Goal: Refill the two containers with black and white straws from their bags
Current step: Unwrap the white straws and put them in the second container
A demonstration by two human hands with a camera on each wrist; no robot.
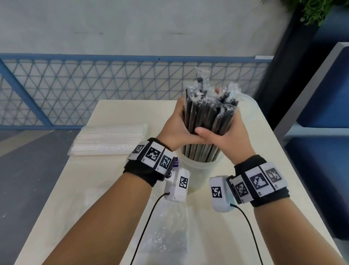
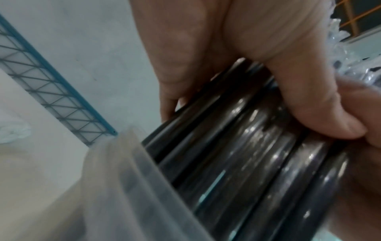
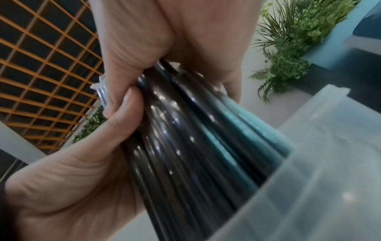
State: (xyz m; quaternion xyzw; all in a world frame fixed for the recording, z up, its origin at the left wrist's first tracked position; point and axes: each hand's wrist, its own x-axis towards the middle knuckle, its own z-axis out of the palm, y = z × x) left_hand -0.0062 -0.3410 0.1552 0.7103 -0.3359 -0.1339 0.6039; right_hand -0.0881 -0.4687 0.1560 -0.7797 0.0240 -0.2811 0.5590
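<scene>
We are clasping the light, slippery black straws [image 1: 209, 118] mid-bundle, left hand [image 1: 174, 130] and right hand [image 1: 227, 134] both wrapped round, over the container [image 1: 199, 172].

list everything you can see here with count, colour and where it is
black straws: one bundle, clear-wrapped, lower ends in the near container
container: one, translucent, table centre
second container: one, translucent, behind the bundle
white straws: one bag, table's left edge
empty bag: one, clear, near table edge
table: one, cream
plant: green, top right
left hand: grips the bundle
right hand: grips the bundle
</scene>
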